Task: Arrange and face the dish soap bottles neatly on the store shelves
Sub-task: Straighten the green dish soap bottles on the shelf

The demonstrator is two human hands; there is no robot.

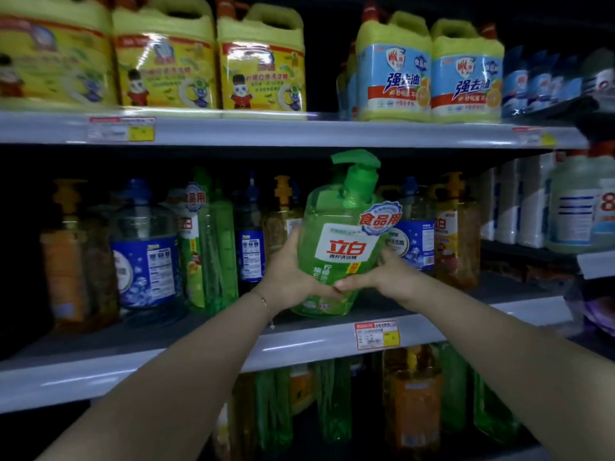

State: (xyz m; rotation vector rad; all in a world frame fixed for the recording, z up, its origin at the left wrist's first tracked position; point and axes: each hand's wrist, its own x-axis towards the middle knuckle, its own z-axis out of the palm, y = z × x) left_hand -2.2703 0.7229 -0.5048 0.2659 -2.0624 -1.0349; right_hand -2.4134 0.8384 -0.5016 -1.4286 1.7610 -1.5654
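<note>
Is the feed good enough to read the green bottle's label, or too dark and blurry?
Head view: dim overall, shelf backs near black; the green pump bottle, held by the left hand and right hand, is sharp and its label readable; the blue-labelled bottle at left is smeared; glare streaks the yellow jugs.

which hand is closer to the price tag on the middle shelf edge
Right. The right hand is directly above the price tag, on the green bottle; the left hand grips the bottle's other side, up and left of the tag.
</note>
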